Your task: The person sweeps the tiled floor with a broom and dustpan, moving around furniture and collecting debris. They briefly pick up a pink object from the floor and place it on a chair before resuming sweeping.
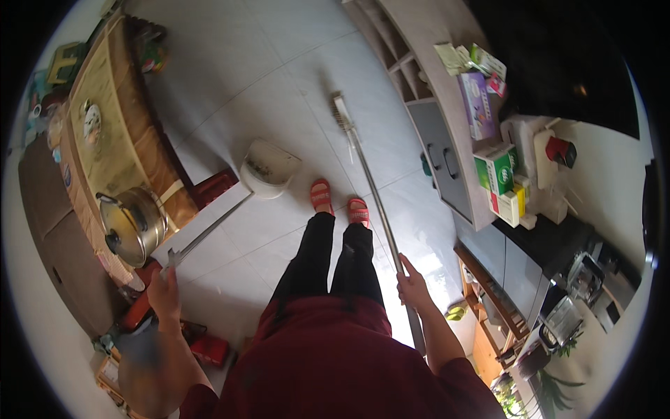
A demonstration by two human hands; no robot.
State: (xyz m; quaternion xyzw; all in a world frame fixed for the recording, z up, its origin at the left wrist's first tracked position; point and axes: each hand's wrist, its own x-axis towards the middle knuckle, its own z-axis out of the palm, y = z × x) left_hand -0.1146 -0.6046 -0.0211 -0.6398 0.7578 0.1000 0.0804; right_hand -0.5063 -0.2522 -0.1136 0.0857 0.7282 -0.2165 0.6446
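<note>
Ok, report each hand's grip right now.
Left hand: closed, holding the dustpan by its handle.
Right hand: closed, holding the broom by its shaft.

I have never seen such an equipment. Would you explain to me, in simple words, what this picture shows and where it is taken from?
There is no machine, just a person's bare hands. A wide fisheye camera on their head looks down, so straight edges bend. The left hand holds a dustpan by its long handle; dark bits lie inside. The right hand grips a broom. Between them are the person's legs and red sandals. At left, a pot stands on a table; at right, boxes sit on a cabinet.
</note>
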